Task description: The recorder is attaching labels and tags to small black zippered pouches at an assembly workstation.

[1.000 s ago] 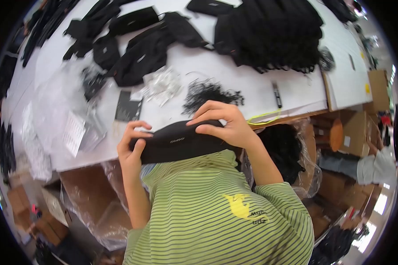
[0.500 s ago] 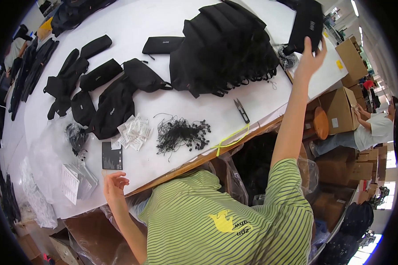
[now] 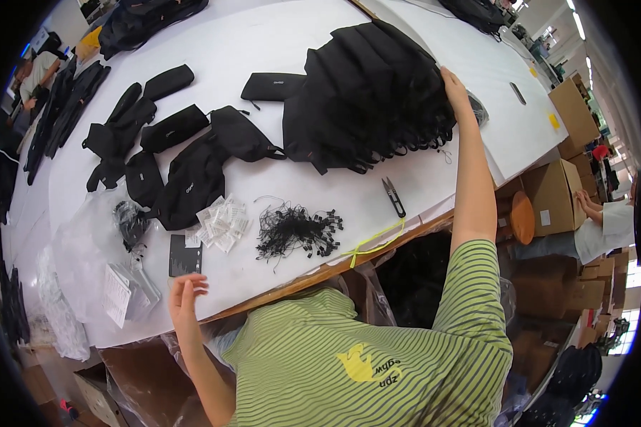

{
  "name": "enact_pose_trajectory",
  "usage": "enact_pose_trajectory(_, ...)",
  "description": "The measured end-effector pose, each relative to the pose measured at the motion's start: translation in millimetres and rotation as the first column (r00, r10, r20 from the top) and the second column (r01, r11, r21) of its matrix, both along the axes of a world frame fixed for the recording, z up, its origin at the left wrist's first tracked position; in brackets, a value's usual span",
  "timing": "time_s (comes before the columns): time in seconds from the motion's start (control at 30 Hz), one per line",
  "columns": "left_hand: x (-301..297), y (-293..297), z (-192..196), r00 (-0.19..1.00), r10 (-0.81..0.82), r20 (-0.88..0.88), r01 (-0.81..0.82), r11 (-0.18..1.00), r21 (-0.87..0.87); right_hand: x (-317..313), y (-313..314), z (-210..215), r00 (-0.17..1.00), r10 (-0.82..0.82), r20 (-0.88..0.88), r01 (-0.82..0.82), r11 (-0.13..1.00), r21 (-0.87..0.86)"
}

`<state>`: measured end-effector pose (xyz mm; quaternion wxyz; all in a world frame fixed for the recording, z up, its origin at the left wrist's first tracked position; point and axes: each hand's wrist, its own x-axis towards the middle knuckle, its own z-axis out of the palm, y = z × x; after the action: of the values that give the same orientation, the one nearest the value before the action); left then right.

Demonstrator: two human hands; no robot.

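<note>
On the white table, a fanned stack of black fabric pouches [image 3: 367,92] lies ahead of me, with looped straps along its near edge. My right hand [image 3: 457,91] reaches to the stack's right edge, its fingers closed on a pouch there and partly hidden by the black cloth. At the table's near edge, my left hand [image 3: 187,293] hovers with loosely bent fingers and nothing visible in them. A black card [image 3: 185,255] is just beyond it. White paper labels [image 3: 223,222] and a tangle of black cords [image 3: 297,231] lie further right.
Thread snips [image 3: 393,198] rest near the front edge beside a yellow cord [image 3: 377,240]. More black pouches [image 3: 174,129] are spread on the left. A clear plastic bag [image 3: 85,245] sits near left. Cardboard boxes [image 3: 548,196] and another person's hands [image 3: 587,206] are at the right.
My right hand has come left and nearer from the upper right, where it held up a black pouch, to the stack's right edge. My left hand has hardly moved.
</note>
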<state>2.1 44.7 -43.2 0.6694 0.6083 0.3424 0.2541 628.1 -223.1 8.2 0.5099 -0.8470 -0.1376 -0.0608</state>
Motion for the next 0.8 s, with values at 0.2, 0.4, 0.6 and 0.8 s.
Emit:
enact_pose_trajectory(0.2, 21.7, 43.1, -34.1, 0.870, 0.337, -0.360, 0.128, 0.552, 0.824, -62.5, -1.0, 15.2, 0.792, -0.421, 0.442, 0.321, 0.903, 0.286)
enact_pose_trajectory(0.4, 29.2, 57.8, -79.6, 0.776, 0.361, -0.518, 0.306, 0.503, 0.809, -290.6, 72.5, -27.0, 0.816, 0.282, 0.505, -0.323, 0.946, -0.006)
enact_pose_trajectory(0.6, 20.5, 60.5, -69.1, 0.735, 0.522, -0.434, 0.079, 0.569, 0.818, -337.7, 156.0, -78.5, 0.810, 0.585, 0.039, -0.542, 0.773, -0.330)
enact_pose_trajectory(0.8, 1.1, 43.1, -61.9, 0.601, 0.533, -0.596, 0.191, 0.628, 0.754, -316.7, 214.9, -110.7, 0.606, 0.795, -0.007, -0.516, 0.386, -0.765)
